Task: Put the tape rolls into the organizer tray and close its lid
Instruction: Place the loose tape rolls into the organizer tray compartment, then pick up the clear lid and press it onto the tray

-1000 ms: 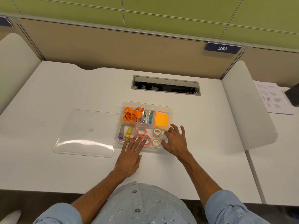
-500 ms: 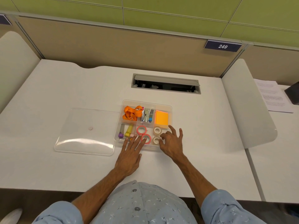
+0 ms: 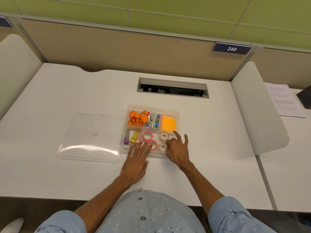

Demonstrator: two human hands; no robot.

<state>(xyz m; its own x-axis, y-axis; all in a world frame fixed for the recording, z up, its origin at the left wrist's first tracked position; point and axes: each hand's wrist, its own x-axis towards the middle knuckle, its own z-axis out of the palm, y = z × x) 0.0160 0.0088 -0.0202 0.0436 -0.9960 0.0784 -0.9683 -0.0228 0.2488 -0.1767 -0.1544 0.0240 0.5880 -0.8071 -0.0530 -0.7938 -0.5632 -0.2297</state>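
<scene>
A clear organizer tray (image 3: 178,113) sits mid-desk. Two pink tape rolls (image 3: 147,136) (image 3: 154,145) lie in its front middle compartment, two white tape rolls (image 3: 164,136) (image 3: 162,147) in the front right one. Its clear lid (image 3: 90,138) lies flat on the desk just left of the tray. My left hand (image 3: 137,161) rests flat at the tray's front edge, fingertips on the nearer pink roll. My right hand (image 3: 177,149) hovers over the front right compartment, fingers spread, thumb and fingertips beside the nearer white roll; it holds nothing that I can see.
The tray's other compartments hold an orange lanyard (image 3: 137,118), a stapler (image 3: 152,121), orange sticky notes (image 3: 168,123) and markers (image 3: 131,137). An open cable slot (image 3: 172,89) lies behind the tray. A white divider panel (image 3: 257,111) stands to the right, with papers (image 3: 284,101) beyond.
My right hand has shifted left, from the tray's right front corner to beside the nearer white roll. The left hand has stayed on the pink roll.
</scene>
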